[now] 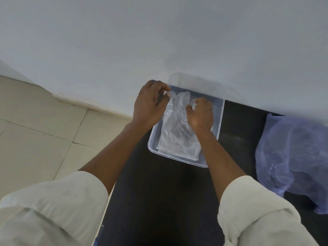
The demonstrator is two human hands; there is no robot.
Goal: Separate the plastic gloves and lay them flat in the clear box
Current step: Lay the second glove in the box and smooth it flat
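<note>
A clear plastic box (177,158) sits on a black table against the wall. Inside it lies a stack of thin see-through plastic gloves (175,128), fingers pointing toward the wall. My left hand (150,103) is at the box's far left corner and pinches a finger tip of the top glove. My right hand (201,114) is over the box's right side, fingers curled on another finger of the same glove. The glove's lower part lies flat on the stack.
A crumpled bluish plastic bag (292,157) with more gloves lies on the black table (159,201) to the right of the box. A white wall (159,41) rises right behind the box. A tiled floor (35,135) lies left of the table.
</note>
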